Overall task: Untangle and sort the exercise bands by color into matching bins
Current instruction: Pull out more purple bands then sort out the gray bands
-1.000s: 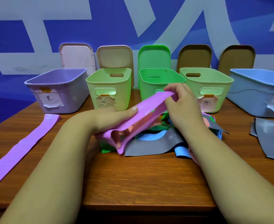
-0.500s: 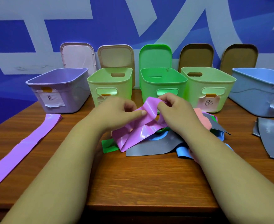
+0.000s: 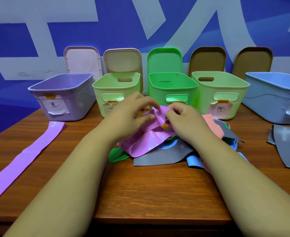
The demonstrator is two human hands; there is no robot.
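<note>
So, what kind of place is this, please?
Probably an indoor workstation set up for sorting: a wooden table against a blue-and-white wall, a purple bin with a paper label beside others, and a purple band held over a tangled pile.

My left hand (image 3: pixel 132 113) covers part of the label on the left pale green bin (image 3: pixel 98 93). My right hand (image 3: pixel 183 120) has its fingertips buried in the crumpled purple band (image 3: pixel 140 144). The blue bin (image 3: pixel 269 100) runs off the right edge, the flat purple band (image 3: pixel 29 156) off the left.
</note>
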